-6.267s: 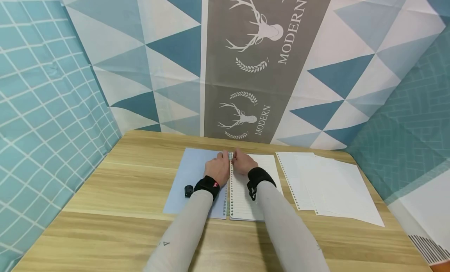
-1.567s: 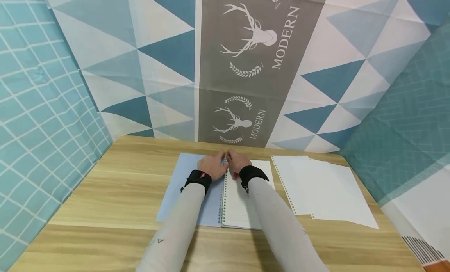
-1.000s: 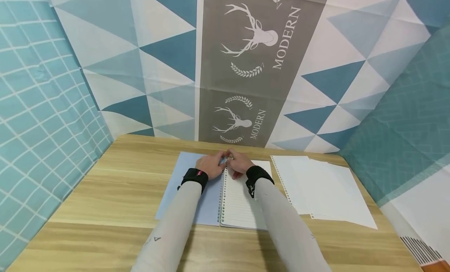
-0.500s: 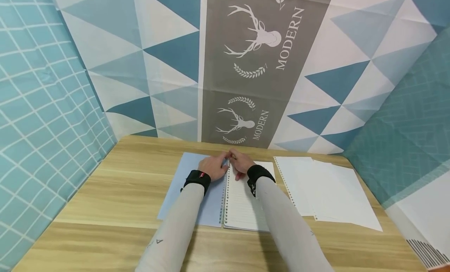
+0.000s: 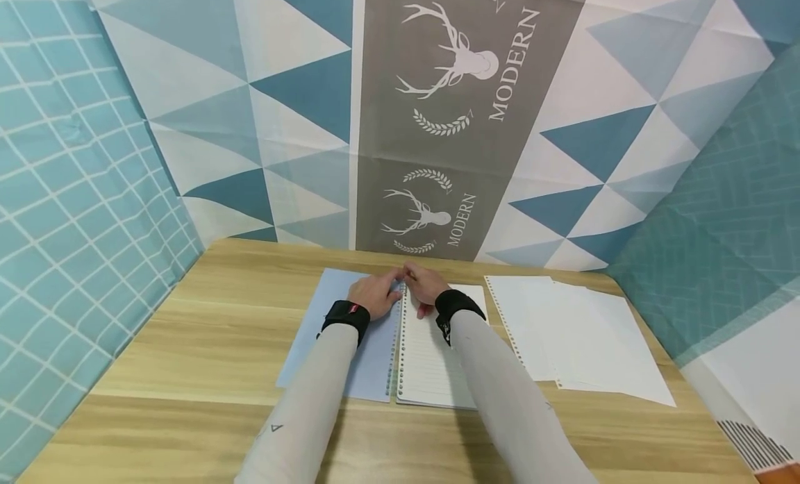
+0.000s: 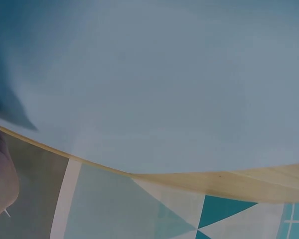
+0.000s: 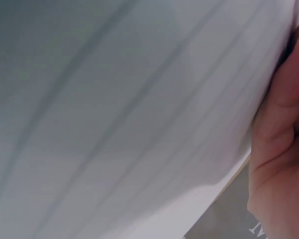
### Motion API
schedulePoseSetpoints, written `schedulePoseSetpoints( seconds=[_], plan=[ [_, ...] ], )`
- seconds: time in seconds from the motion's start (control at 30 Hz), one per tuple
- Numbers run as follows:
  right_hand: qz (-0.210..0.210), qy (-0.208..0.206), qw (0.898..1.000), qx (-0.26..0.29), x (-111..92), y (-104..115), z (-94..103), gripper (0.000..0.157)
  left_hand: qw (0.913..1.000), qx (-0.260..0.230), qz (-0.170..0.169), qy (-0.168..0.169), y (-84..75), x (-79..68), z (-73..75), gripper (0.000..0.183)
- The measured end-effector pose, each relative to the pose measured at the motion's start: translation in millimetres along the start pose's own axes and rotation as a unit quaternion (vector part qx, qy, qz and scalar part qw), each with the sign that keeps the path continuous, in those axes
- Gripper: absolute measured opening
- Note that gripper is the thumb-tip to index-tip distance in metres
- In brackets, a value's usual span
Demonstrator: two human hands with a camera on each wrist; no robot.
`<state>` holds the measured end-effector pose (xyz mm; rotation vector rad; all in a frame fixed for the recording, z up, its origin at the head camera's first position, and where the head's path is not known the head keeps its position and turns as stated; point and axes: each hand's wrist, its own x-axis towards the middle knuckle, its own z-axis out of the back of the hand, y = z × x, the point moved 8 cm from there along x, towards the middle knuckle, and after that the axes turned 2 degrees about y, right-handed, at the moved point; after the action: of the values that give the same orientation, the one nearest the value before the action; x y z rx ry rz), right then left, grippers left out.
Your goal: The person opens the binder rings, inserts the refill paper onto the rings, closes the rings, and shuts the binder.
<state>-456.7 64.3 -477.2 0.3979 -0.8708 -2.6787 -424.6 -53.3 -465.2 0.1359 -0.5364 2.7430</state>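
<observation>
A loose-leaf notebook lies spread on the table, its pale blue cover [image 5: 375, 362] to the left and its lined pages [image 5: 431, 369] to the right. A row of rings [image 5: 390, 376] runs between them. At the far end of this binding, my left hand [image 5: 373, 296] has thumb and index finger around the rings. My right hand [image 5: 426, 286] pinches the same end from the page side, its fingers curled and meeting the left index finger. What lies between the fingertips is hidden. The wrist views show mainly the blue cover [image 6: 164, 89] and a lined page [image 7: 114, 99].
Several loose punched white sheets [image 5: 600, 338] overlap to the right of the notebook on the wooden table [image 5: 187, 331]. A patterned cloth [image 5: 300, 123] hangs behind the table's far edge, with tiled-pattern cloth [image 5: 62, 192] at the left.
Over the last seconds both hands stay at the binding's far end. Their fingertips have drawn together, and the left hand has turned to lie more across the cover. The loose sheets stay put.
</observation>
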Motion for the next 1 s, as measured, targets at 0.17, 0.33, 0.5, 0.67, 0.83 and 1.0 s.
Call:
schedulePoseSetpoints(
  seconds=[0.17,0.33,0.5,0.67,0.83,1.0],
  plan=[
    [-0.016,0.002,1.0,0.013,1.2,-3.0,-2.5,0.011,1.0,0.004,-0.005,-0.004,0.5,-0.2,-2.8,0.036],
    [-0.014,0.002,1.0,0.02,0.7,-1.9,-3.4,0.01,0.9998,0.016,-0.005,-0.01,2.8,0.3,-3.6,0.034],
    [-0.006,0.002,1.0,0.009,-0.3,1.0,-1.4,0.01,0.9998,0.02,0.005,-0.009,3.7,1.5,-2.5,0.033],
    [-0.01,-0.001,1.0,0.014,-2.1,1.4,2.1,0.01,0.9997,0.016,0.009,-0.014,0.5,2.6,-0.5,0.033],
    [-0.026,-0.005,0.999,0.024,-3.0,-1.8,0.6,0.01,0.9997,0.019,0.004,-0.016,-1.2,1.5,-1.7,0.04],
    [-0.056,-0.011,0.997,0.047,-4.8,-3.3,-2.1,0.013,0.9995,0.02,-0.006,-0.024,0.3,-0.3,-0.6,0.039]
  ],
)
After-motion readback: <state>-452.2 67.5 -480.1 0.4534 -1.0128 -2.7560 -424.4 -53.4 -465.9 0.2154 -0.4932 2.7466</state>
